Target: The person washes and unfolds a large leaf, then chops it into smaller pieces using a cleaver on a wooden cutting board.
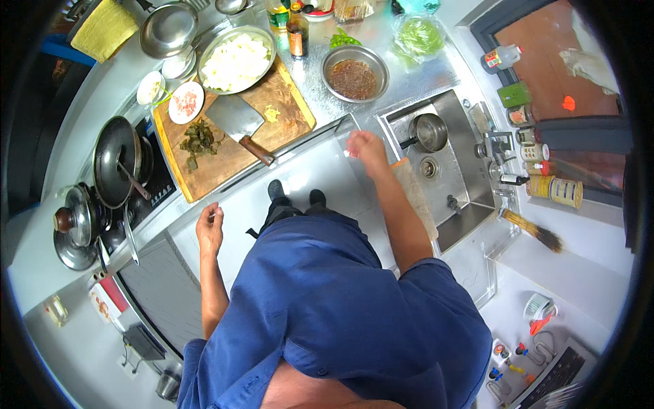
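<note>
My left hand [209, 229] hangs beside the near left corner of a wooden cutting board [232, 166], fingers loosely curled, with nothing visible in it. Blurred and partly curled, my right hand [369, 149] is left of the sink [454, 176]; a small whitish spot shows at its fingertips, too unclear to name. A cleaver [236, 118] lies on the board, its wooden handle over the near edge. Around it are dark chopped pieces [199, 139], a little yellowish minced food [272, 112], a white dish of pinkish chopped food [186, 102] and a metal bowl of pale cubes [236, 59].
A black wok [113, 161] and a glass-lidded pot [76, 217] stand on the left cooktop. Behind the counter's front edge sits a metal bowl of reddish-brown food [353, 74]. A small saucepan [430, 133] rests in the sink. Jars and a bottle [503, 59] line the right ledge.
</note>
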A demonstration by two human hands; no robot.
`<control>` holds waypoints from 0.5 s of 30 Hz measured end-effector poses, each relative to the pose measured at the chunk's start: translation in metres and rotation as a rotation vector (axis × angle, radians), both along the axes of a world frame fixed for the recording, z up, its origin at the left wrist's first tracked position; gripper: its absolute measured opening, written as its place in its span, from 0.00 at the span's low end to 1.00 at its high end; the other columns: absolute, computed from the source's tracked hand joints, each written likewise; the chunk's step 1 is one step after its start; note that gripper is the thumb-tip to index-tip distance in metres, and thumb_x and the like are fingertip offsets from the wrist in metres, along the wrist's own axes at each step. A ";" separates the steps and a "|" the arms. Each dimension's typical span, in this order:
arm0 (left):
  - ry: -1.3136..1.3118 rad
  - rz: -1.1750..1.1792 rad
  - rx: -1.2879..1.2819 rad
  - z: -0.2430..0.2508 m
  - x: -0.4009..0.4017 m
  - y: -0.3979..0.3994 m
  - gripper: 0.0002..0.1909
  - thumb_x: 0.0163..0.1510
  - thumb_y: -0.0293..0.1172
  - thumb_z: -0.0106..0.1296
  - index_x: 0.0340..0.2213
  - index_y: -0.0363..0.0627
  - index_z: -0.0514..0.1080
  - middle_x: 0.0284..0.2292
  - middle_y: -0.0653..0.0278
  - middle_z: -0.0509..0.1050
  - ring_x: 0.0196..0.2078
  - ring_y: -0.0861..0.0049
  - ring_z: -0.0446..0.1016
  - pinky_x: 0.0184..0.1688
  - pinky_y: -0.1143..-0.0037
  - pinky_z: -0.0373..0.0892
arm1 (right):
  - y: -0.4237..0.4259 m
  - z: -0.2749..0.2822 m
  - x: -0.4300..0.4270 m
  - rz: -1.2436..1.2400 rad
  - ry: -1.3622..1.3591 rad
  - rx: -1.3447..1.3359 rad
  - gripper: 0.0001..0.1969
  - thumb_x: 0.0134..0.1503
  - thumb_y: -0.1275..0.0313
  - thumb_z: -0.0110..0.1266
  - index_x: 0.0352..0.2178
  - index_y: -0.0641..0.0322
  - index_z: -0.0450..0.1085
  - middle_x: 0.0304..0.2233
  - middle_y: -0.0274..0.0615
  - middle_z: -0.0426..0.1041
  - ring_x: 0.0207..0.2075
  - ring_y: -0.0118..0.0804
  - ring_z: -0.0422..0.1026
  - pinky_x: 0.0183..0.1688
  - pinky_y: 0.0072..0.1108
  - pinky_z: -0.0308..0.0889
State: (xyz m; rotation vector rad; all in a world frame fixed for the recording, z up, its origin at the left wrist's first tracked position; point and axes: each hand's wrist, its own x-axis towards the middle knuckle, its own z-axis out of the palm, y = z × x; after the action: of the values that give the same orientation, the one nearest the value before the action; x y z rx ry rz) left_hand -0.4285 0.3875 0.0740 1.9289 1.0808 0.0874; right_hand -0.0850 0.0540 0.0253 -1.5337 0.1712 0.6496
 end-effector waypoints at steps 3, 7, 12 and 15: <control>0.086 0.108 -0.064 0.008 -0.042 -0.017 0.20 0.58 0.39 0.53 0.46 0.38 0.72 0.32 0.62 0.76 0.33 0.78 0.73 0.39 0.76 0.70 | -0.007 -0.009 0.048 -0.140 0.145 0.062 0.19 0.62 0.65 0.51 0.47 0.71 0.64 0.35 0.50 0.75 0.30 0.37 0.76 0.36 0.28 0.74; 0.093 0.267 -0.087 0.009 -0.102 -0.044 0.18 0.59 0.36 0.53 0.46 0.36 0.72 0.32 0.63 0.76 0.32 0.79 0.73 0.36 0.77 0.71 | 0.012 -0.018 0.100 -0.227 0.329 0.197 0.22 0.63 0.62 0.49 0.49 0.71 0.60 0.38 0.55 0.74 0.33 0.43 0.77 0.39 0.30 0.75; 0.133 0.396 -0.109 0.012 -0.141 -0.086 0.16 0.59 0.34 0.52 0.45 0.36 0.72 0.32 0.62 0.76 0.32 0.79 0.74 0.36 0.77 0.72 | 0.038 -0.031 0.135 -0.314 0.310 0.141 0.21 0.61 0.67 0.51 0.46 0.77 0.60 0.32 0.58 0.73 0.29 0.44 0.77 0.29 0.29 0.76; 0.137 0.447 -0.148 0.009 -0.154 -0.099 0.16 0.59 0.34 0.52 0.45 0.36 0.72 0.32 0.62 0.76 0.33 0.79 0.75 0.36 0.76 0.72 | 0.037 -0.030 0.139 -0.368 0.247 0.001 0.15 0.60 0.70 0.49 0.41 0.76 0.64 0.28 0.55 0.73 0.24 0.40 0.76 0.23 0.26 0.74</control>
State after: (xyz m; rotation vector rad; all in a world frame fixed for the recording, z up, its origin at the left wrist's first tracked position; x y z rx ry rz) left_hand -0.5820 0.2883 0.0834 1.5527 1.5522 0.1195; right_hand 0.0536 0.0907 -0.0051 -1.3703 0.6249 0.5406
